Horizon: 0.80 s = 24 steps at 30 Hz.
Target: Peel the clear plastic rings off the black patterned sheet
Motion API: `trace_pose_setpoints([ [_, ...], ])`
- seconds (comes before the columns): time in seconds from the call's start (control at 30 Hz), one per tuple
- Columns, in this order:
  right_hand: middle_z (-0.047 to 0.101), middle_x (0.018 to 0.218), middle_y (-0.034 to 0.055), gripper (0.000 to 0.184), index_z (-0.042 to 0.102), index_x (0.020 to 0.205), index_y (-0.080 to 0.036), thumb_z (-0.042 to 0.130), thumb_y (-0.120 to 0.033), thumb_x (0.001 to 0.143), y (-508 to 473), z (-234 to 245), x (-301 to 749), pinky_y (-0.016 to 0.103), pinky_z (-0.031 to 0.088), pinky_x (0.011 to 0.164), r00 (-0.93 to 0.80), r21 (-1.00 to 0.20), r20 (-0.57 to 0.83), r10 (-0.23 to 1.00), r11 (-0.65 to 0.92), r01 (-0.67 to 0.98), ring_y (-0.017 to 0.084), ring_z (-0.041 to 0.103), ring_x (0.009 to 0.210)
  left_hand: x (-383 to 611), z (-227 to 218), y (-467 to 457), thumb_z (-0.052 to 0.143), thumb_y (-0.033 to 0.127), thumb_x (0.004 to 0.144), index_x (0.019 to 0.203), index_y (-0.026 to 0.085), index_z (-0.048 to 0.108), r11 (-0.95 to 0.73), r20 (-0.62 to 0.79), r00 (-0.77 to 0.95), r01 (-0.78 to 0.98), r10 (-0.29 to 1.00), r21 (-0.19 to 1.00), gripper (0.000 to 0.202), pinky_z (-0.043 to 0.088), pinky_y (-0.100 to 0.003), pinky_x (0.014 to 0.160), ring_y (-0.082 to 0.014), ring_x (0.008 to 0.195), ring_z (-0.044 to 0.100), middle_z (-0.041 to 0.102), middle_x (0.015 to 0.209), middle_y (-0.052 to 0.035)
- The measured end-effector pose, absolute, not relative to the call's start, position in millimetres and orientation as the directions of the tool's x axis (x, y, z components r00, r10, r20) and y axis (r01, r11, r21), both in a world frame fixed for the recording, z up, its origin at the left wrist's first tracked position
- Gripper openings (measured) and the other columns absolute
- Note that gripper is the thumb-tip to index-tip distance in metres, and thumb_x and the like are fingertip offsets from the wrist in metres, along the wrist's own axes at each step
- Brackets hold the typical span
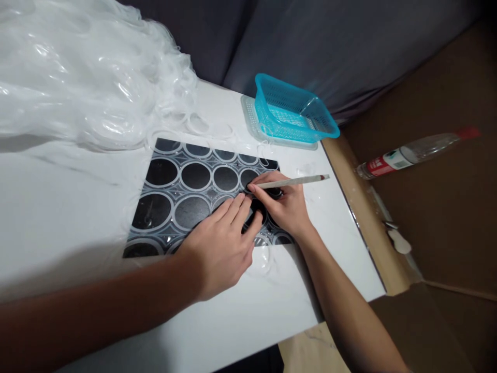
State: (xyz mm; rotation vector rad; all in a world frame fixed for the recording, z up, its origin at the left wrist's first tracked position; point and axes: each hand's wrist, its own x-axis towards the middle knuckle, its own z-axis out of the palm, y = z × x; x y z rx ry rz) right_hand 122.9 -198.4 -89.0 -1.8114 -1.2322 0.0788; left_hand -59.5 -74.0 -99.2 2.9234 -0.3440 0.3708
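Note:
On the white table lies a dark sheet (pixel 195 175) patterned with rows of black ovals, each edged by a pale ring. My left hand (pixel 223 238) rests flat on its right half, fingers stretched out and pressing the surface. Close beside those fingertips, my right hand (pixel 285 202) grips a thin pale stick like a pen or a craft-knife handle (pixel 298 181). Its working tip is hidden behind my fingers, and the other end points to the right. Clear oval rings (pixel 198 123) lie loose just beyond the sheet's far edge.
A large heap of glossy clear plastic film (pixel 97 77) fills the far left. A blue plastic basket (pixel 297 111) stands at the back on a pale perforated tray (pixel 252 122). To the right are a red-capped bottle (pixel 411 154) and a small white object (pixel 398 241) along the cardboard edge.

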Motion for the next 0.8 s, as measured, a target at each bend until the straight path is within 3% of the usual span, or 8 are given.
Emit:
trace_pose_setpoints([
  [0.3, 0.08, 0.102, 0.0057, 0.009, 0.082, 0.096, -0.023, 0.08, -0.03, 0.101, -215, -82, 136, 0.042, 0.062, 0.092, 0.519, -0.782, 0.304, 0.799, -0.102, 0.615, 0.023, 0.076, 0.1, -59, -100, -74, 0.055, 0.036, 0.11, 0.16, 0.0, 0.054, -0.956, 0.251, 0.944, -0.256, -0.214, 0.146, 0.062, 0.038, -0.06, 0.129, -0.0487, 0.159, 0.043, 0.042, 0.166, -0.0384],
  [0.8, 0.08, 0.103, 0.0066, 0.013, 0.082, 0.102, -0.024, 0.08, -0.037, 0.102, -218, -78, 141, 0.043, 0.061, 0.092, 0.422, -0.73, 0.297, 0.857, -0.081, 0.679, 0.023, 0.074, 0.1, -61, -98, -73, 0.054, 0.032, 0.108, 0.156, -0.001, 0.059, -0.952, 0.298, 0.929, -0.269, -0.218, 0.142, 0.059, 0.042, -0.06, 0.128, -0.0475, 0.156, 0.047, 0.047, 0.163, -0.0373],
])
